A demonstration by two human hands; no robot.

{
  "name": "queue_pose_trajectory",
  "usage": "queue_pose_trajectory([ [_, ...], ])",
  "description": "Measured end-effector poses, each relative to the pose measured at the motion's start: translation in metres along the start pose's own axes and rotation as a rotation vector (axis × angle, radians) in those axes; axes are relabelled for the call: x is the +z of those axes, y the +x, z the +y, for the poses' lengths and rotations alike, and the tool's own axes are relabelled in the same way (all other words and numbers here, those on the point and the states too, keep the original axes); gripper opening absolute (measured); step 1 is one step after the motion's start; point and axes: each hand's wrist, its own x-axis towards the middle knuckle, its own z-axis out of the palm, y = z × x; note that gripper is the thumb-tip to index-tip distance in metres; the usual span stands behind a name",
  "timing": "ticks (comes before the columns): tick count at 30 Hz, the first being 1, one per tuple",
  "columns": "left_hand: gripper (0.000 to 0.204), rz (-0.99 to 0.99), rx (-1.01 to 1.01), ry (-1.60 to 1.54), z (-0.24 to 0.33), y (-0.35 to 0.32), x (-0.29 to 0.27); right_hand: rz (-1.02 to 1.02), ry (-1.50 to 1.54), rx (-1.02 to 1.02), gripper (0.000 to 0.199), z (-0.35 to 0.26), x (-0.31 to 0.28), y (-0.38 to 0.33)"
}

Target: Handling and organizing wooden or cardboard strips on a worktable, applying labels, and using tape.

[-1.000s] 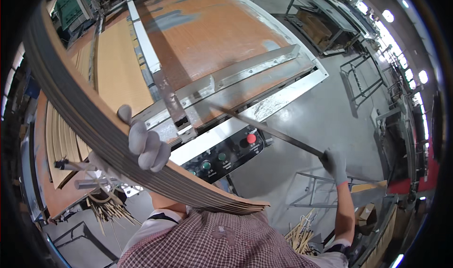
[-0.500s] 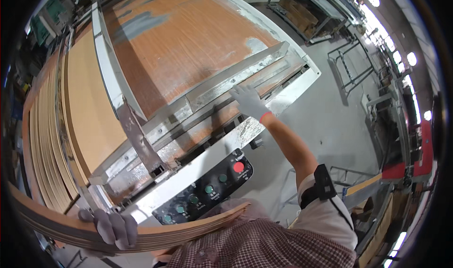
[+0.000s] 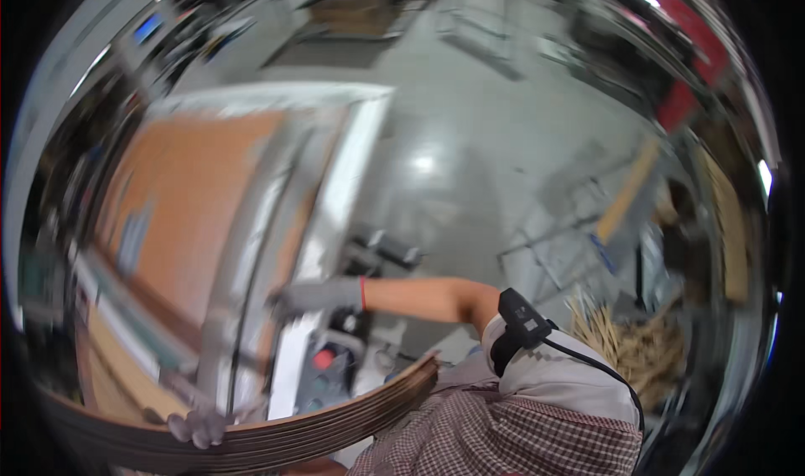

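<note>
Your left hand [image 3: 199, 426], in a pale grey knit glove, is wrapped tight around a bundle of thin wooden strips [image 3: 277, 438], fingers curled over the top edge. That bundle is long, dark brown and layered, each strip showing as a fine line along the side, and it bows in a shallow arc across the bottom of the view, its squared end [image 3: 426, 374] lifting up just in front of your checked shirt [image 3: 511, 438].

Your right hand [image 3: 314, 297], same grey glove with a red cuff, reaches out across your body and lands on the pale metal rail [image 3: 331, 216] at the edge of the machine surface; the blur hides the fingers, so I cannot tell whether they grip or just rest flat.

Beyond that rail lies a broad orange-brown board [image 3: 189, 199], smooth and flat. Just below your right hand sits a dark control panel with a round red button [image 3: 322, 359]. Off to your right, a heap of pale straw-coloured slivers [image 3: 633, 346] lies on the glossy grey floor [image 3: 470, 140].
</note>
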Motion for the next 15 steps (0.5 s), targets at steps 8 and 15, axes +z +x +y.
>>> queue_pose_trajectory([
  [8,0.071,-0.124,-0.161,-0.421,-0.312,0.05,0.276,0.767,-0.486,-0.21,0.109,-0.043,0.027,-0.51],
  [15,0.072,-0.334,-0.755,-0.788,-0.538,-0.083,0.604,1.858,-0.677,0.502,0.082,0.018,0.14,-0.777],
])
